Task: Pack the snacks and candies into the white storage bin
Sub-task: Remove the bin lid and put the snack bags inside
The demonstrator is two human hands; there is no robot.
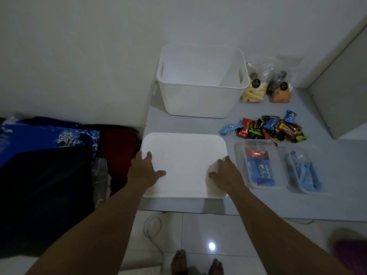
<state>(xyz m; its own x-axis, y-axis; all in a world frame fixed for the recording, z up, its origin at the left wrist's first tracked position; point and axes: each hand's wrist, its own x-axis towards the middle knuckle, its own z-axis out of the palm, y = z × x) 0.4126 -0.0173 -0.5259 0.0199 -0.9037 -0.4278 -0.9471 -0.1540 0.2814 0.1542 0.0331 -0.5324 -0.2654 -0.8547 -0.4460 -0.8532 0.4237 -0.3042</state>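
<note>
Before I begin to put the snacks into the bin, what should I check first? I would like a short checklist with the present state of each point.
1. Bin is open: ok, the lid lies flat on the table in front of it.
2. Bin has room: ok, it looks empty inside.
3. Hands are free: not ok, the left hand and right hand are both on the lid.
4. Snacks are close by: ok, the candy pile, clear boxes and bags lie to the right of the bin and lid.
5. Clear boxes are closed: cannot tell.
</note>
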